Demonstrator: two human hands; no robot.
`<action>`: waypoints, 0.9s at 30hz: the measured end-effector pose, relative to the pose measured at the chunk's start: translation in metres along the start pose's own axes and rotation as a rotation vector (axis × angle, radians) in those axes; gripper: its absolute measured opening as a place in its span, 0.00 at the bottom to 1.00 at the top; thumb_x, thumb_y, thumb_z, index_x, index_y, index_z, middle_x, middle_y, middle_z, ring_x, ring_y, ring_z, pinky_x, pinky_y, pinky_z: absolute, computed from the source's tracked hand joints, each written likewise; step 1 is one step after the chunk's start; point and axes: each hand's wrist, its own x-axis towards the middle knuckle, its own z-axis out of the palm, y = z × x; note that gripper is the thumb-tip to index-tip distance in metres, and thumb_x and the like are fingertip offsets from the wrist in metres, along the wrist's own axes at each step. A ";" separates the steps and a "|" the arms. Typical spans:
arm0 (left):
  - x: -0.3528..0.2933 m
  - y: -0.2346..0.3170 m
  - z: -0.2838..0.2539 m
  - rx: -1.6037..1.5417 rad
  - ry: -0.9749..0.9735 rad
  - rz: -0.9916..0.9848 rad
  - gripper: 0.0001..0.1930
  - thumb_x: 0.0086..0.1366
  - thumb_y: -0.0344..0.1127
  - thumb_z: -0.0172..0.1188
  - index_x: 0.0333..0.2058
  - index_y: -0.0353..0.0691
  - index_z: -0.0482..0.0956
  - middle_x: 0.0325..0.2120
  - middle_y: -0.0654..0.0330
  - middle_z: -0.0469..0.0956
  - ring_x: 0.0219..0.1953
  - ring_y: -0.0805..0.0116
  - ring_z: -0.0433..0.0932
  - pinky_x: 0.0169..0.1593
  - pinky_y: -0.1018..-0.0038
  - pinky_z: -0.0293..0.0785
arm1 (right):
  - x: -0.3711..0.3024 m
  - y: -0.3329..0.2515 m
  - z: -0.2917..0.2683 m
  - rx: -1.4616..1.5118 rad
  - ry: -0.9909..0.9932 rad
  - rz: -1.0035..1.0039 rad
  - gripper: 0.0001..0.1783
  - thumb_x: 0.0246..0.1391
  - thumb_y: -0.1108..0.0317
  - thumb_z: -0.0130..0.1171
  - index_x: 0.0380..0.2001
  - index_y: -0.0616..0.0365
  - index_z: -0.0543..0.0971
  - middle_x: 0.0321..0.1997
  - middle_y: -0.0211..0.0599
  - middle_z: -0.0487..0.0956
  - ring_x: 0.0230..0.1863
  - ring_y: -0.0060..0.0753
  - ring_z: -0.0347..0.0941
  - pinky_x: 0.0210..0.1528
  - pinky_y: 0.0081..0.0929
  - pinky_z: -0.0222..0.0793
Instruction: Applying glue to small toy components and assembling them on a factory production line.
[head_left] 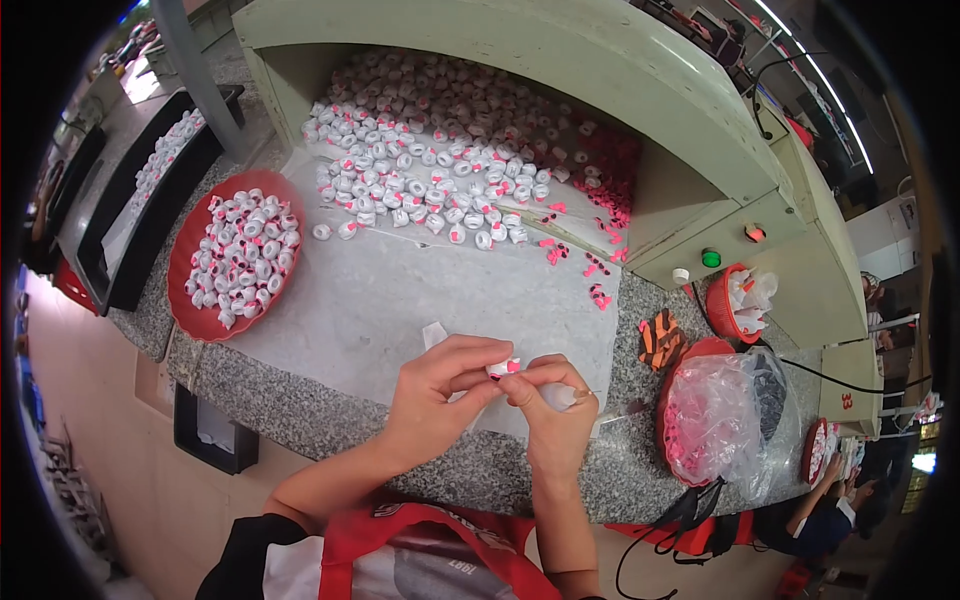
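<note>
In front of me, both hands meet at a small white piece with pink parts [507, 367]. My left hand [430, 385] pinches it from the left, fingers closed. From the right, the thumb and finger of my right hand [550, 420] press on it. A small whitish bottle [558, 396] with a yellowish tip is tucked in the curl of my right fingers, partly hidden. Behind my left hand a scrap of white material [434, 333] sticks up. Many similar white and pink pieces [400, 185] lie heaped farther back on the white sheet [350, 290].
A red dish [183, 300] of white pieces stands at left, beside a long black tray [120, 290]. Loose pink bits [600, 296] lie at right. A green hood [560, 40] arches over the heap. Right are a red cup [718, 310] and a plastic bag [715, 410].
</note>
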 end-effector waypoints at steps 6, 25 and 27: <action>0.005 -0.007 -0.008 -0.236 -0.185 -0.186 0.17 0.53 0.17 0.52 0.43 0.30 0.71 0.45 0.50 0.69 0.46 0.64 0.71 0.47 0.72 0.71 | -0.001 -0.001 -0.017 0.173 -0.047 0.110 0.15 0.36 0.80 0.63 0.32 0.64 0.74 0.25 0.32 0.71 0.26 0.20 0.69 0.27 0.15 0.67; 0.003 -0.016 -0.008 -0.248 0.036 -0.274 0.13 0.56 0.22 0.53 0.41 0.32 0.72 0.31 0.60 0.73 0.37 0.71 0.73 0.42 0.76 0.71 | 0.003 -0.004 -0.006 -0.078 -0.125 0.016 0.13 0.37 0.81 0.61 0.31 0.63 0.76 0.28 0.31 0.73 0.27 0.16 0.68 0.30 0.12 0.64; 0.001 -0.010 -0.009 -0.463 0.080 -0.393 0.15 0.56 0.24 0.54 0.44 0.33 0.70 0.29 0.61 0.73 0.35 0.72 0.74 0.40 0.77 0.72 | 0.002 -0.002 -0.004 -0.123 -0.091 -0.120 0.14 0.36 0.82 0.61 0.31 0.64 0.75 0.29 0.34 0.73 0.29 0.18 0.69 0.31 0.14 0.65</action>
